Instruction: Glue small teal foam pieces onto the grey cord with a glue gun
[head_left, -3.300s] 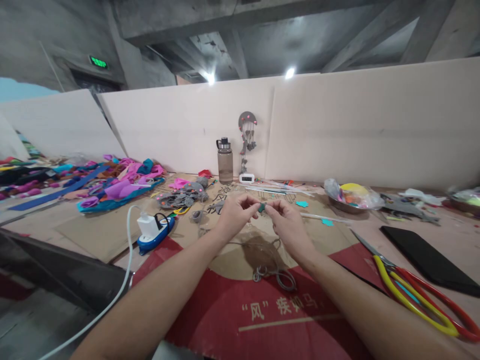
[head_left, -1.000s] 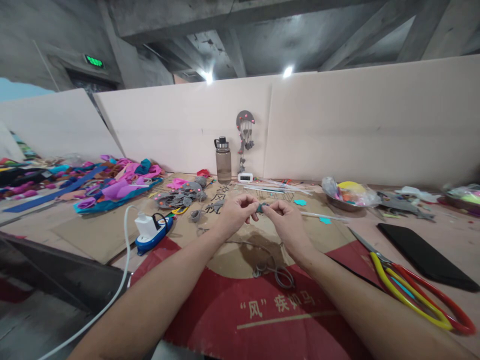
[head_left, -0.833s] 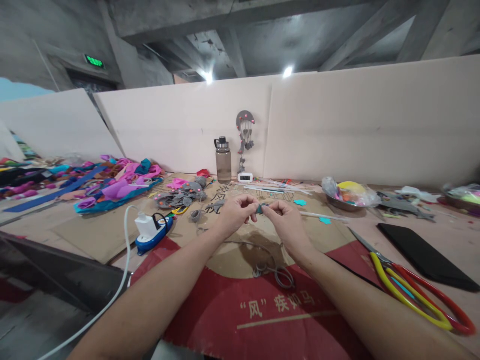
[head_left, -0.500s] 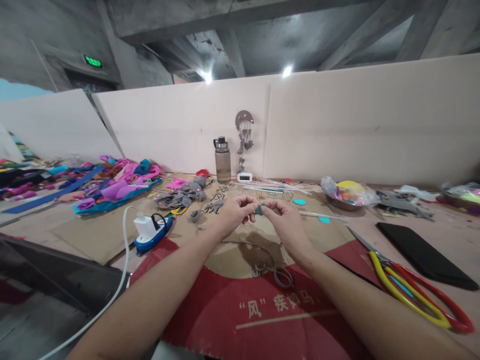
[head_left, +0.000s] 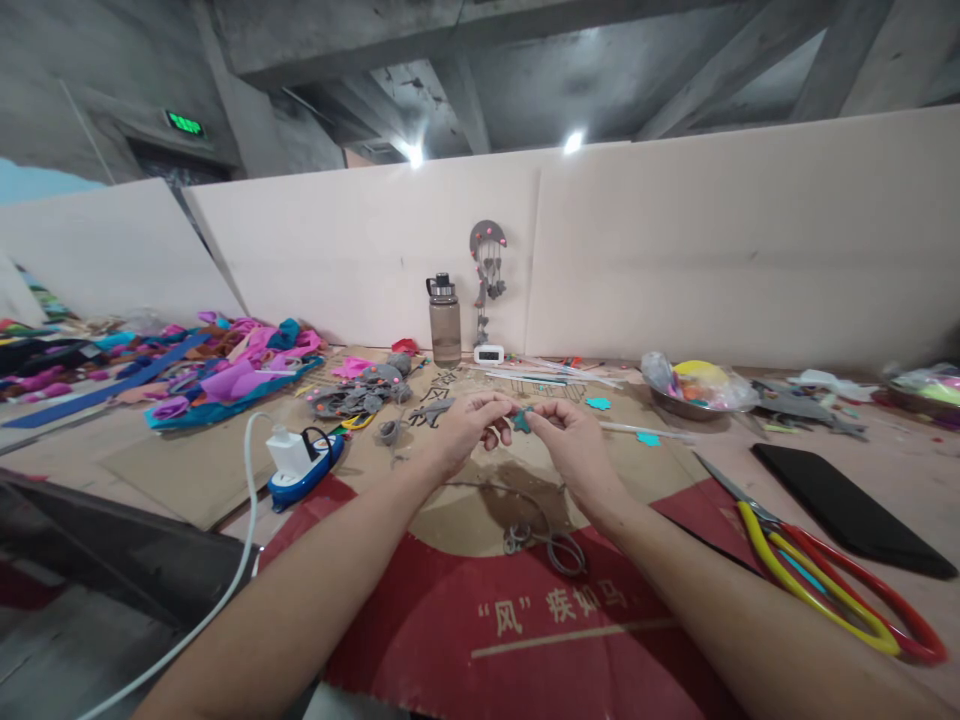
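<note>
My left hand (head_left: 480, 428) and my right hand (head_left: 568, 435) meet over the middle of the cardboard. A small teal felt piece (head_left: 522, 421), star-like in outline, is pinched between their fingertips. The left thumb and index finger press together at its upper left edge, with the other fingers curled below. The right thumb and finger grip its right side. Beneath the hands a thin grey cord (head_left: 566, 555) lies looped on the red printed cardboard (head_left: 420, 620). Two flat turquoise felt shapes, one by the far fingers (head_left: 598, 404) and one further right (head_left: 648, 439), lie beyond my right hand.
Scissors (head_left: 817, 580) with red and yellow handles and a black phone (head_left: 847, 505) lie at right. A blue power strip (head_left: 307, 475) with a white cable is at left. Behind stand a bottle (head_left: 445, 330), a small white clock (head_left: 489, 355) and a bowl (head_left: 697, 400) of scraps.
The teal piece has turned so that more of its star-like face shows between the fingers. My left fingers have loosened slightly below it; both arms stay in nearly the same place.
</note>
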